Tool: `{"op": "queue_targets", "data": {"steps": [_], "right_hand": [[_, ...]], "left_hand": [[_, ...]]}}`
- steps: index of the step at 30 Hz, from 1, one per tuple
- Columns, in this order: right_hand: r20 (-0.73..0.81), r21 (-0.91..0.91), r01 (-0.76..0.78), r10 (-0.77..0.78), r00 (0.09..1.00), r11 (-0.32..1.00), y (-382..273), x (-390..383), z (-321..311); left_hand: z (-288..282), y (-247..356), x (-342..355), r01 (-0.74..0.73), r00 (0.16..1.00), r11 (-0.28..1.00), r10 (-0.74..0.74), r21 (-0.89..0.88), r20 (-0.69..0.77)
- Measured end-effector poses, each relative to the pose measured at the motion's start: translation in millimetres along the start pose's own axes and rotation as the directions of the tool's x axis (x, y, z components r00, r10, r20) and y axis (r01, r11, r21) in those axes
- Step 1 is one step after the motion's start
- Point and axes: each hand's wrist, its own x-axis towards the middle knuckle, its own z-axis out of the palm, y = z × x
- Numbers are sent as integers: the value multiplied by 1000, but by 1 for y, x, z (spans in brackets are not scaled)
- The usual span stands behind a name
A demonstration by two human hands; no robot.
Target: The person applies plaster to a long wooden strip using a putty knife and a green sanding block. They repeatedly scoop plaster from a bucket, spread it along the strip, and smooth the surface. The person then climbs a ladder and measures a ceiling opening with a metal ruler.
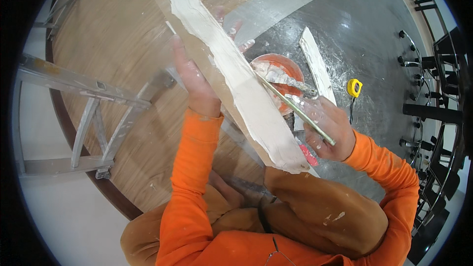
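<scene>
A long flat strip (pixel 246 93), coated with wet white paste, slants from the top of the view down to my knee. My left hand (pixel 197 81) grips it, thumb along the left edge and fingertips showing past the right edge. In my right hand (pixel 327 125) is a long, thin, straight-edged spreader (pixel 300 112), seen nearly edge-on. Its far end meets the strip's right edge. Beyond my right hand stands an orange-lined bucket (pixel 298 64) holding white paste. A paste-smeared tool (pixel 290 80) lies across the bucket, its lower part hidden.
Another paste-coated strip (pixel 315 61) lies on the grey floor sheet (pixel 379 29), near a yellow tape measure (pixel 354 87). A pink object (pixel 308 154) is partly hidden below my right hand. A metal ladder (pixel 88 93) stands left; wheeled chairs (pixel 428 76) line the right.
</scene>
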Motion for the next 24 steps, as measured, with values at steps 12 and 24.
{"op": "queue_targets", "data": {"steps": [12, 24], "right_hand": [[190, -253, 174, -128, 973, 952, 6, -77, -4], [34, -227, -299, 315, 949, 927, 23, -59, -36]], "left_hand": [[-44, 0, 21, -122, 992, 988, 120, -91, -32], [-4, 30, 6, 41, 999, 983, -39, -176, 14]]}}
